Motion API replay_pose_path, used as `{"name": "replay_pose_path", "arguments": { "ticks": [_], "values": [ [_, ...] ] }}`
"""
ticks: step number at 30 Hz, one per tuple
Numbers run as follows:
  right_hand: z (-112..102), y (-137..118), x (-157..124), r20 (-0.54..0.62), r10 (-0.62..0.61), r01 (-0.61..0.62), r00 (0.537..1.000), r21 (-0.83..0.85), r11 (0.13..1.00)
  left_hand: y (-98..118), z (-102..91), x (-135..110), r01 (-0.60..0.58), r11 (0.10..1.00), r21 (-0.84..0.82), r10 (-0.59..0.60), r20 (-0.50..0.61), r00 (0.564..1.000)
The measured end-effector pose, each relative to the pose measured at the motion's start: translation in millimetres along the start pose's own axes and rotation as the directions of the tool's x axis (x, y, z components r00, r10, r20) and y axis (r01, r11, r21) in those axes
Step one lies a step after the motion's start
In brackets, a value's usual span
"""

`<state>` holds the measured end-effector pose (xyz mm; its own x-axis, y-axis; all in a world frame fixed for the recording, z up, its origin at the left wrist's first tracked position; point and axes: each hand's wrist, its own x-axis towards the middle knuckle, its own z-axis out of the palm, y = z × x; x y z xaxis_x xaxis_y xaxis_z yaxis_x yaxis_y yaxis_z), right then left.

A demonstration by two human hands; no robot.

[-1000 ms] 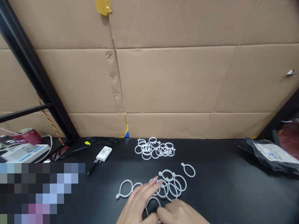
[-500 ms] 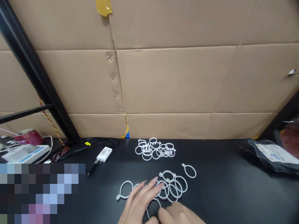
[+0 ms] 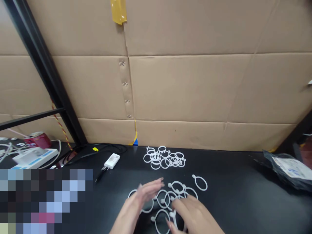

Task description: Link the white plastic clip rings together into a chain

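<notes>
Several thin white rings (image 3: 161, 211), each with a small knob, lie loosely overlapping on the black tabletop (image 3: 243, 201). My left hand (image 3: 140, 201) stands on edge over the left side of this group, fingers stretched out and holding nothing, partly hiding rings beneath it. My right hand (image 3: 195, 213) is at the near right of the group, fingers curled down with the thumb low. Between its thumb and fingers shows a white ring (image 3: 174, 218), tilted up from the table. One single ring (image 3: 201, 183) lies apart, beyond my right hand.
Farther back sits a tangled pile of white rings (image 3: 165, 159). A white charger (image 3: 112, 161) with a black lead lies to the left. A dark plastic bag (image 3: 287, 167) is at the right. Cardboard (image 3: 190, 87) walls the back; a power strip (image 3: 45, 158) and red can (image 3: 38, 139) stand far left.
My left hand has lifted off the rings and turned on edge. My right hand has moved right and away from me, onto the near rings. The view has shifted slightly.
</notes>
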<state>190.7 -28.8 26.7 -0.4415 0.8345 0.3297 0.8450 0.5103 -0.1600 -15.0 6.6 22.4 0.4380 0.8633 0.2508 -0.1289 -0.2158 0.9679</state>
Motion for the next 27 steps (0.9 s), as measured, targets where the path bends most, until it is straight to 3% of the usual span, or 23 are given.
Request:
{"name": "replay_pose_path", "arguments": {
  "ticks": [2,5,10,16,21,27],
  "values": [
    [1,6,2,-0.054,-0.017,0.016,0.998,-0.017,1.0,7,0.8,5,0.139,0.933,-0.333,-0.119,0.079,0.99],
    [2,14,6,-0.071,-0.08,0.074,0.994,-0.093,0.993,7,0.3,9,0.199,0.83,-0.522,-0.148,0.137,0.979],
    [-9,23,11,-0.027,-0.109,0.108,0.994,-0.06,0.992,3,0.2,7,0.237,0.802,-0.549,-0.179,0.157,0.971],
    [-25,61,32,-0.027,0.135,-0.128,0.99,0.178,0.976,11,1.6,5,0.242,0.818,-0.522,-0.199,0.137,0.97],
    [-12,98,64,-0.003,0.18,-0.177,0.984,0.173,0.969,14,2.9,3,0.222,0.816,-0.534,-0.171,0.145,0.975],
    [4,103,80,0.039,0.172,-0.176,0.984,0.13,0.976,13,1.9,3,0.231,0.786,-0.574,-0.176,0.15,0.973]
  ]
}}
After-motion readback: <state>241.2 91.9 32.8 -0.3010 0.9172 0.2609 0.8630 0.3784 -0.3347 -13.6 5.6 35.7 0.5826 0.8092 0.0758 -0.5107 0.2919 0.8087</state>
